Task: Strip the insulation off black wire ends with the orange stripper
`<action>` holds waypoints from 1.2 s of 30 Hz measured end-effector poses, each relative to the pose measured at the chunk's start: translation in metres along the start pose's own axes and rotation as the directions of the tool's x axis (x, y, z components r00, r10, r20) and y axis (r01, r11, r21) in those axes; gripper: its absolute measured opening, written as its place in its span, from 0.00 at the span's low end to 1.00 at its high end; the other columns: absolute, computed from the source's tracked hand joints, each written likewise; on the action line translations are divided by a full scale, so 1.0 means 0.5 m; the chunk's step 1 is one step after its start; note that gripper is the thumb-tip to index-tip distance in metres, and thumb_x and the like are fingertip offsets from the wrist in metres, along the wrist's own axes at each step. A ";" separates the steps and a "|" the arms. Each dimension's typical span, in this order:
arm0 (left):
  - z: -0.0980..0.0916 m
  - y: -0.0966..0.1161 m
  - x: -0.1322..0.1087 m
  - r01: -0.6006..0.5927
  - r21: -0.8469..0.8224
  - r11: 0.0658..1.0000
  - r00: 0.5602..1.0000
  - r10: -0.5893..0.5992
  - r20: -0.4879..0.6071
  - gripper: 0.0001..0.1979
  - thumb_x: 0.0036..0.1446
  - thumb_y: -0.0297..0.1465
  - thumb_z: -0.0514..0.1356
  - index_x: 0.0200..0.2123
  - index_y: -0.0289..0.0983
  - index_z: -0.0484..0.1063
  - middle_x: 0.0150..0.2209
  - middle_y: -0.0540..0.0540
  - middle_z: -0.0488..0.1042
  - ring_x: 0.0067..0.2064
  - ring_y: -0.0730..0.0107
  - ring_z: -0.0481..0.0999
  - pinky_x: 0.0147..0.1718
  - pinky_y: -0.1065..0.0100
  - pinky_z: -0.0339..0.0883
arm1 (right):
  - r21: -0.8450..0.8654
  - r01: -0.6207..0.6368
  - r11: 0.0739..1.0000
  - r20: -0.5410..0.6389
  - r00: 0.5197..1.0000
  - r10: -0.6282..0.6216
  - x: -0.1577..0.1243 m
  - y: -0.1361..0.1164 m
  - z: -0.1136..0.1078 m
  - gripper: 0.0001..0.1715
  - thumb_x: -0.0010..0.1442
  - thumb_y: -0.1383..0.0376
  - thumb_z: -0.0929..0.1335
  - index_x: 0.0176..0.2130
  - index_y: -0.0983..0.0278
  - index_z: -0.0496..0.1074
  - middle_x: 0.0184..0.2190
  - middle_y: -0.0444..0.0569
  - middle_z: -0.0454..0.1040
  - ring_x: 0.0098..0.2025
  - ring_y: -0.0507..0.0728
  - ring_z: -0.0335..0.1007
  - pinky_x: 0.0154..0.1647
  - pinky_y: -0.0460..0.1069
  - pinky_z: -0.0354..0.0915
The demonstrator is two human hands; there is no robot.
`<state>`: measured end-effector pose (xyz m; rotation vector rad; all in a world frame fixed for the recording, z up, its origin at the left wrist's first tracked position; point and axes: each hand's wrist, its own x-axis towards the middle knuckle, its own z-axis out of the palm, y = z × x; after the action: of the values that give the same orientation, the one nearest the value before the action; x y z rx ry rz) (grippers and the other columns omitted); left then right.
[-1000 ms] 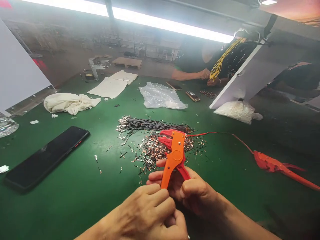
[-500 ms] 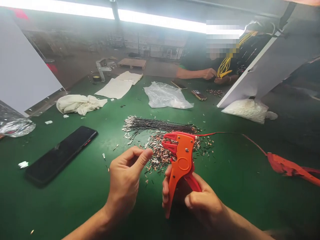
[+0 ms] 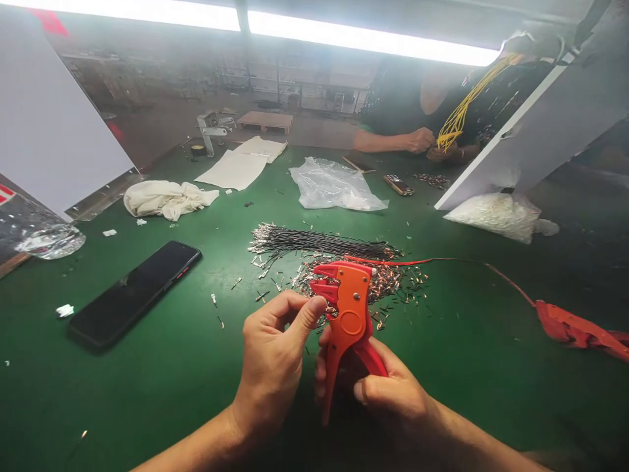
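My right hand (image 3: 378,383) grips the handles of an orange wire stripper (image 3: 346,321), jaws pointing up and left. My left hand (image 3: 272,354) hovers just left of the jaws, thumb and forefinger pinched together; whether anything is between them I cannot make out. Behind the tool lies a heap of small copper terminals (image 3: 378,282) and a bundle of black wires (image 3: 319,244) with metal ends. A red wire (image 3: 417,262) runs from the heap to the right.
A black phone (image 3: 135,294) lies left on the green table (image 3: 147,387). A white cloth (image 3: 164,198), paper sheets, a clear plastic bag (image 3: 334,187) and a white bag (image 3: 496,215) sit farther back. Another red tool (image 3: 574,328) lies right. A person across the table handles yellow wires (image 3: 459,118).
My left hand left the tool's handles, reached toward the terminal heap, then came back in a pinch close to the stripper's jaws. The stripper stayed in my right hand.
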<state>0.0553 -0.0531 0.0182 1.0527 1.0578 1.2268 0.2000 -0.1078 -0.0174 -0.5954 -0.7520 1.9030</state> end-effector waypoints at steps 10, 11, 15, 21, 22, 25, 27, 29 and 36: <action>0.000 -0.011 -0.008 -0.169 0.216 0.962 0.985 0.169 0.020 0.10 0.54 0.34 0.66 0.23 0.37 0.74 0.22 0.54 0.70 0.25 0.79 0.66 0.27 0.77 0.61 | -0.120 -0.028 0.992 -0.151 0.988 0.009 0.002 0.016 -0.011 0.19 0.60 0.54 0.71 0.40 0.65 0.66 0.26 0.42 0.67 0.22 0.49 0.65 0.22 0.45 0.66; 0.000 -0.013 -0.008 -0.188 0.223 0.957 0.982 0.185 0.032 0.11 0.55 0.34 0.65 0.23 0.37 0.74 0.22 0.55 0.69 0.25 0.79 0.66 0.26 0.77 0.61 | -0.108 -0.047 0.993 -0.168 0.985 0.028 0.001 0.015 -0.010 0.20 0.60 0.53 0.71 0.40 0.65 0.65 0.25 0.41 0.66 0.21 0.48 0.64 0.21 0.44 0.66; 0.001 -0.020 -0.006 -0.215 0.255 0.943 0.977 0.207 0.057 0.11 0.55 0.33 0.65 0.23 0.37 0.73 0.22 0.54 0.69 0.25 0.78 0.66 0.26 0.76 0.60 | -0.124 -0.114 0.986 -0.218 0.972 0.085 -0.003 0.010 -0.004 0.23 0.59 0.49 0.71 0.37 0.64 0.62 0.21 0.39 0.67 0.15 0.47 0.62 0.15 0.42 0.64; 0.001 -0.024 -0.004 -0.214 0.295 0.931 0.977 0.206 0.059 0.10 0.55 0.33 0.64 0.23 0.37 0.73 0.23 0.53 0.70 0.25 0.76 0.66 0.26 0.74 0.61 | -0.167 -0.150 0.975 -0.294 0.951 0.096 -0.003 0.003 -0.001 0.24 0.58 0.47 0.70 0.34 0.63 0.60 0.15 0.35 0.64 0.10 0.46 0.56 0.09 0.41 0.60; 0.000 -0.024 -0.003 -0.209 0.303 0.930 0.978 0.201 0.059 0.09 0.55 0.33 0.64 0.24 0.37 0.74 0.22 0.53 0.69 0.25 0.76 0.65 0.26 0.74 0.61 | -0.167 -0.159 0.973 -0.294 0.950 0.104 -0.003 0.000 -0.002 0.24 0.58 0.47 0.70 0.34 0.63 0.60 0.14 0.35 0.64 0.09 0.46 0.56 0.09 0.41 0.60; -0.004 -0.025 0.002 -0.188 0.331 0.925 0.982 0.170 0.083 0.10 0.54 0.34 0.64 0.24 0.37 0.73 0.22 0.53 0.69 0.25 0.75 0.65 0.26 0.73 0.60 | -0.150 -0.186 0.971 -0.313 0.940 0.132 -0.003 -0.008 -0.005 0.25 0.58 0.46 0.70 0.33 0.63 0.61 0.13 0.34 0.63 0.08 0.45 0.52 0.07 0.40 0.57; -0.007 -0.026 0.007 -0.158 0.339 0.927 0.986 0.128 0.108 0.10 0.54 0.34 0.64 0.23 0.37 0.73 0.22 0.53 0.69 0.25 0.75 0.64 0.26 0.73 0.60 | -0.112 -0.191 0.975 -0.316 0.937 0.148 -0.003 -0.014 -0.008 0.24 0.58 0.46 0.69 0.34 0.62 0.62 0.12 0.33 0.61 0.08 0.44 0.49 0.06 0.40 0.56; -0.010 -0.026 0.012 -0.123 0.325 0.938 0.989 0.089 0.119 0.11 0.54 0.35 0.64 0.23 0.37 0.73 0.22 0.53 0.68 0.25 0.76 0.63 0.26 0.74 0.60 | -0.050 -0.181 0.982 -0.290 0.944 0.159 -0.002 -0.021 -0.010 0.22 0.59 0.48 0.69 0.36 0.63 0.63 0.14 0.35 0.64 0.09 0.45 0.53 0.08 0.41 0.60; -0.012 -0.025 0.021 -0.040 0.190 0.981 0.989 0.012 0.148 0.09 0.53 0.35 0.66 0.24 0.37 0.77 0.25 0.50 0.75 0.29 0.73 0.70 0.30 0.73 0.64 | 0.015 0.021 1.000 -0.256 0.966 -0.016 0.005 -0.037 -0.004 0.18 0.60 0.56 0.70 0.44 0.65 0.67 0.32 0.49 0.74 0.28 0.55 0.73 0.28 0.49 0.70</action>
<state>0.0525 -0.0432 0.0043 1.2893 1.0663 1.0656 0.2118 -0.0986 -0.0056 -0.8027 -0.5704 1.7706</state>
